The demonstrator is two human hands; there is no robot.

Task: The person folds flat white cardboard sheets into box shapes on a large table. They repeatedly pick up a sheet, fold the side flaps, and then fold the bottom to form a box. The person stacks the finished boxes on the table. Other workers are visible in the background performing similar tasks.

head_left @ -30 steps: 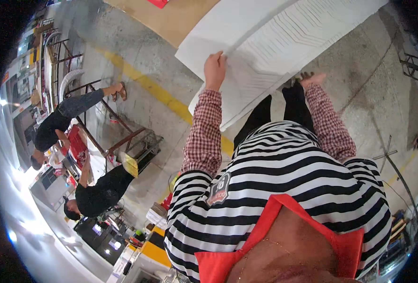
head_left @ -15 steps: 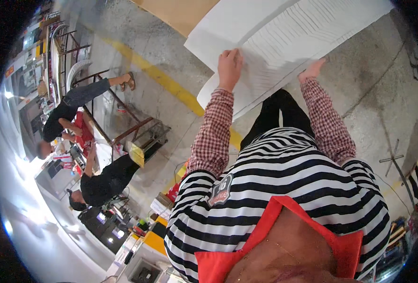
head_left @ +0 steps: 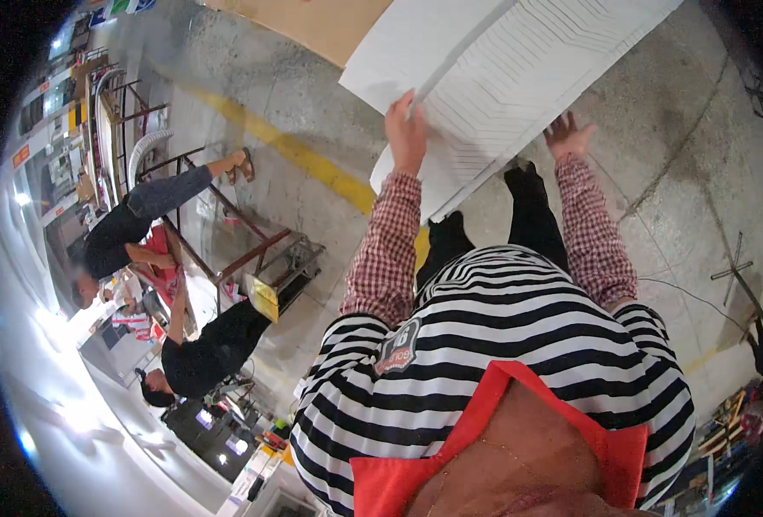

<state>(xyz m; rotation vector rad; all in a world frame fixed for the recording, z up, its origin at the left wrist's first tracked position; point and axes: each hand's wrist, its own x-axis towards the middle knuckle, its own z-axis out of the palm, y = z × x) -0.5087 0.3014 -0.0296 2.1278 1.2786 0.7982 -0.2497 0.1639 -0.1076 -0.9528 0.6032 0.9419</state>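
Note:
Large white sheets marked with rows of thin parallel lines lie in front of me, stacked with edges offset. My left hand is at the left part of the sheets, fingers loosely bent and apart, with nothing visible gripped. Just off the near right edge of the sheets, my right hand is open with its fingers spread. Whether its fingertips touch that edge I cannot tell. Both forearms wear red checked sleeves.
Brown cardboard lies beyond the sheets at the upper left. A yellow stripe runs along the concrete floor. At the left, two people in dark clothes work by a metal-framed table. A crossed metal stand is at the right.
My left hand has shifted slightly left and loosened from the sheets. The right hand has turned and spread its fingers at the near edge. My feet have stepped apart, and the view has shifted.

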